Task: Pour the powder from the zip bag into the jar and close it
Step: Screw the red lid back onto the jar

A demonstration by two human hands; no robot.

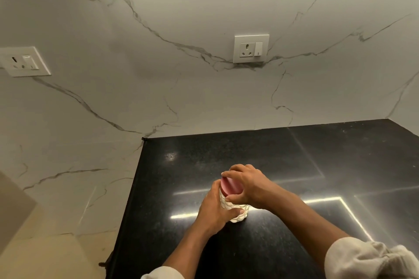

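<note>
Marble wall [204, 18] fills most of the view, two white sockets [251, 48] set into it, and below it the black desk [283, 165] gleams with strips of reflected light. On to the action: both bare arms reach in from the bottom edge, pale sleeves [362, 258] pushed up. Left hand [215, 210] wraps the bumpy cream jar [235, 213] low on its body, thumb across the front, steadying it on the desk near the middle. Right hand [247, 184] sits on top, fingers curled round the pink lid [230, 186], grip clasped on its rim. The lid looks a little tilted, so I would judge it is not fully seated yet. No zip bag is anywhere in view and no powder shows on the desk, so whether the pour is done I cannot tell; either the jar is being opened for it or closed after it. Jar between the two hands, lid directly under the right palm.
</note>
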